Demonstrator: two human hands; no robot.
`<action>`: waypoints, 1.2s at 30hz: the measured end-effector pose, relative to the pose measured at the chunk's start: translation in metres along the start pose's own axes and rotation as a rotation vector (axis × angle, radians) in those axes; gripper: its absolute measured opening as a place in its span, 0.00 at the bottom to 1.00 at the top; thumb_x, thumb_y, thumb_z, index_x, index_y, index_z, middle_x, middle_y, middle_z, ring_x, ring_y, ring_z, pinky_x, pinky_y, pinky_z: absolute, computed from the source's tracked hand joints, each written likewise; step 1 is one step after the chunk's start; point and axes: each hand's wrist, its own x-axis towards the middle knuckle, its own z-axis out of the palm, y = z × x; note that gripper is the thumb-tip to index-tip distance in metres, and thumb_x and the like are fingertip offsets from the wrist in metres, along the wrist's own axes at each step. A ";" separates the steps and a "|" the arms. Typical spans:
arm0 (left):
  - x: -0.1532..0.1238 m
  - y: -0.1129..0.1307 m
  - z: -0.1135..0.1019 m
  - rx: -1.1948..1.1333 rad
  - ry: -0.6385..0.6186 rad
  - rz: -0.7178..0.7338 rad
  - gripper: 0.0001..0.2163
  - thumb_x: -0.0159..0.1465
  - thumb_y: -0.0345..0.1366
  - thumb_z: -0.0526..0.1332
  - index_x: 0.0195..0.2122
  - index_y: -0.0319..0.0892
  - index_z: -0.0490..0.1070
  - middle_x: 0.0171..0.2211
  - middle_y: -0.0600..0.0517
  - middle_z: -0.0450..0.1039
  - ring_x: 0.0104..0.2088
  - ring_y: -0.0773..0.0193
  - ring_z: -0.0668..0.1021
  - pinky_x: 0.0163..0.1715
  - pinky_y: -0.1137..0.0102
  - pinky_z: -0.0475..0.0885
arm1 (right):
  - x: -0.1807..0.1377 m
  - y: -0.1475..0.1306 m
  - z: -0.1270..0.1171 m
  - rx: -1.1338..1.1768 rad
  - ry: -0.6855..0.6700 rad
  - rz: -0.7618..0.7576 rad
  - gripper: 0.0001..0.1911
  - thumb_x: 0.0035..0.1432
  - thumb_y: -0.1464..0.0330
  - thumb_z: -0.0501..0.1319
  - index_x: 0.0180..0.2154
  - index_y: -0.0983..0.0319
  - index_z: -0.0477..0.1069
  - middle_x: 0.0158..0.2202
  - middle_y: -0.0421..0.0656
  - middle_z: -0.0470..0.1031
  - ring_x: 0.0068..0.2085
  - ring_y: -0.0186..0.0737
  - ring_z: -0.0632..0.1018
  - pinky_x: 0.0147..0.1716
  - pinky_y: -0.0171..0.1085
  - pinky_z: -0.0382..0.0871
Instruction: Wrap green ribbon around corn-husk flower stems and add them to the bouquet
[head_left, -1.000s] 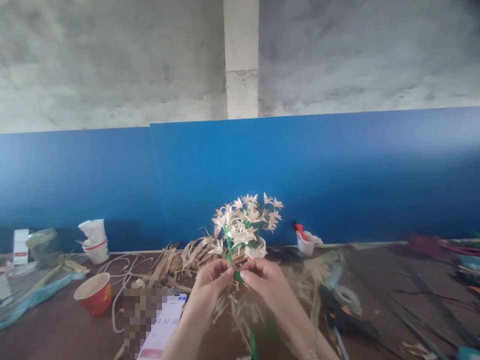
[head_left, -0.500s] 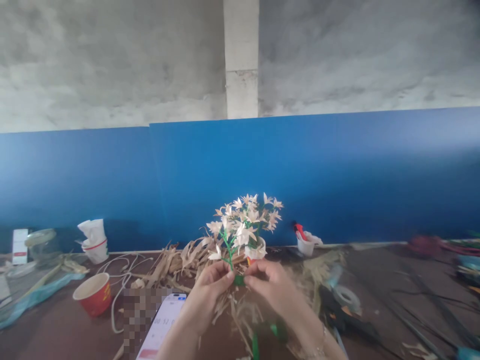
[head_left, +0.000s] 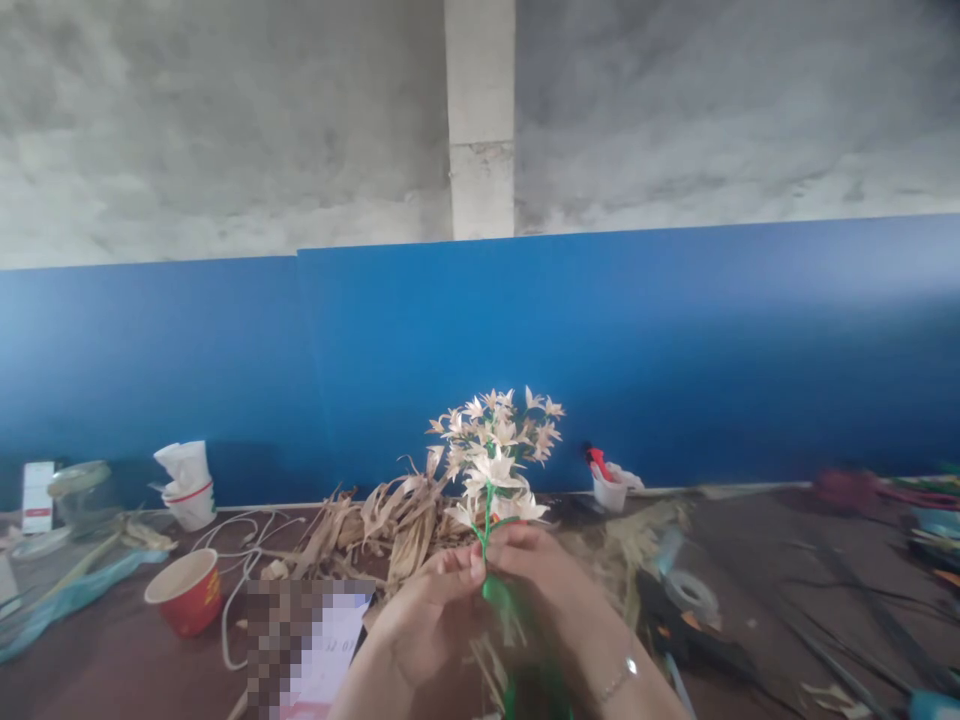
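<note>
Flower sprig (head_left: 491,475), one: white pointed petals, green stem; upright in front of the person, above the surface (head_left: 112,665). Stem pinched low between the thumb and fingers of the left hand (head_left: 439,605), the blossoms standing clear above the fingertips.

Right hand (head_left: 540,570), one: fingers curled in just beside the same stem, from the other side — whether they grip it cannot be told. Green strip (head_left: 496,595), one: blurred, directly below the fingers, between the two hands.

Flower bunch (head_left: 502,405), one: similar white blossoms, behind the sprig; its base hidden.

Containers:
Red paper cup (head_left: 187,605), one: left part of the surface, open at the top, pale inside.
White cup with a red band (head_left: 193,508), one: near the blue panel (head_left: 420,350), crumpled white paper standing out of it.
Jar (head_left: 82,500), one: clear, far left; contents too blurred to name.
Small white tub (head_left: 610,493), one: right of the flowers — a red-handled item (head_left: 598,462) and crumpled white material (head_left: 626,477) at its mouth.
</note>
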 end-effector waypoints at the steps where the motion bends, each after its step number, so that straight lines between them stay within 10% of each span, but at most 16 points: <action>1: 0.000 0.001 0.001 0.033 -0.001 0.004 0.07 0.50 0.33 0.69 0.27 0.35 0.73 0.23 0.51 0.71 0.23 0.71 0.72 0.27 0.74 0.65 | -0.001 -0.001 0.000 -0.034 0.015 0.001 0.12 0.34 0.65 0.71 0.19 0.64 0.71 0.18 0.37 0.70 0.22 0.30 0.70 0.25 0.31 0.65; 14: 0.005 0.010 -0.007 0.652 0.304 0.080 0.08 0.40 0.31 0.69 0.22 0.37 0.73 0.20 0.54 0.73 0.22 0.69 0.71 0.26 0.74 0.62 | -0.012 -0.013 -0.001 -0.780 0.015 -0.467 0.04 0.48 0.73 0.57 0.27 0.63 0.71 0.30 0.42 0.72 0.35 0.39 0.71 0.38 0.36 0.63; 23: 0.007 0.000 -0.010 0.660 0.290 0.109 0.03 0.45 0.27 0.57 0.21 0.40 0.68 0.11 0.63 0.58 0.13 0.76 0.57 0.15 0.77 0.48 | -0.013 -0.013 -0.005 -0.604 0.022 -0.217 0.04 0.46 0.69 0.61 0.27 0.63 0.71 0.27 0.40 0.73 0.32 0.38 0.72 0.34 0.34 0.63; 36: 0.000 0.005 0.004 0.524 0.223 0.124 0.08 0.41 0.33 0.70 0.19 0.39 0.73 0.12 0.61 0.63 0.13 0.78 0.58 0.16 0.77 0.53 | -0.017 -0.021 -0.008 -0.345 0.034 0.080 0.09 0.37 0.67 0.67 0.23 0.64 0.72 0.21 0.36 0.71 0.25 0.30 0.67 0.27 0.31 0.59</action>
